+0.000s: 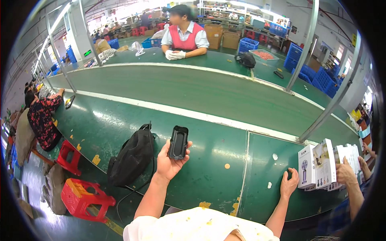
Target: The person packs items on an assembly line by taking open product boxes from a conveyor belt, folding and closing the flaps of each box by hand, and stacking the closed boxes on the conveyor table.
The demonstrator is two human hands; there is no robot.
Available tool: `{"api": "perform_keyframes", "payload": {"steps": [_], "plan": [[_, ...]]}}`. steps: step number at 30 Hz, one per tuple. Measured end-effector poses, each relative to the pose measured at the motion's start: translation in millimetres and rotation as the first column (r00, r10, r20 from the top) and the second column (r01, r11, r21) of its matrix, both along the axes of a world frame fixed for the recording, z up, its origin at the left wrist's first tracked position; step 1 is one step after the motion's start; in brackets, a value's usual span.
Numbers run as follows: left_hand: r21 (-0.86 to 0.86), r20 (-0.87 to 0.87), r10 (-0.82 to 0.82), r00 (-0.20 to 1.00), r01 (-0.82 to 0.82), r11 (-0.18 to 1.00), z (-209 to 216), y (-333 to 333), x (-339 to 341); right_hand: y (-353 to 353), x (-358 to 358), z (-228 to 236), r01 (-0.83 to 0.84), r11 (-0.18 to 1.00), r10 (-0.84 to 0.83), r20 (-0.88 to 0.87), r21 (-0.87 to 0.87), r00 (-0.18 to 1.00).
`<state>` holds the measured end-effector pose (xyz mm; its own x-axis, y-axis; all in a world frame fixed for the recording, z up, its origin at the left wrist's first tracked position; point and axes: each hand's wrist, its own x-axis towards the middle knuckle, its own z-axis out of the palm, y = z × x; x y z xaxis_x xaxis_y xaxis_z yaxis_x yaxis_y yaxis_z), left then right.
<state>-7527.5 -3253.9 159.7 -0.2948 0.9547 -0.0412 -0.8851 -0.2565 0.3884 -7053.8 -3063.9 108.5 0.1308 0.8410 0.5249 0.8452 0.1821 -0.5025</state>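
My left hand [167, 164] is closed around a small black plastic tray [178, 142] with a long rounded recess. I hold it tilted up over the green tabletop, thumb on one side and fingers on the other. My right hand [288, 184] rests at the table, its fingers loosely bent and apart, with nothing visible in it. Just to its right stand white printed fan boxes [307, 168], packed side by side in a row. Another person's hand [345, 172] touches these boxes from the right.
A black bag [134, 154] with a cord lies left of my left hand. Red stools [86, 199] stand at the lower left. Beyond the green conveyor belt [169, 86], a person in a red apron [185, 38] leans on the far table. Metal posts [333, 100] rise beside the belt.
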Motion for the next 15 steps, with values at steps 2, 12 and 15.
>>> {"api": "perform_keyframes", "payload": {"steps": [2,12,15], "plan": [[0.025,-0.025,-0.03,0.999,0.03,0.999,-1,7,2,1,-2,2,-0.011,1.0,0.011,-0.005,-0.006,1.0],[-0.123,-0.341,0.013,0.94,-0.059,0.991,-11,20,20,-12,6,-1,0.03,0.998,-0.027,-0.064,0.047,0.998],[-0.134,-0.308,0.027,0.951,-0.071,0.988,-11,21,21,-12,2,-1,0.033,0.999,-0.032,-0.067,0.018,0.997]]}}
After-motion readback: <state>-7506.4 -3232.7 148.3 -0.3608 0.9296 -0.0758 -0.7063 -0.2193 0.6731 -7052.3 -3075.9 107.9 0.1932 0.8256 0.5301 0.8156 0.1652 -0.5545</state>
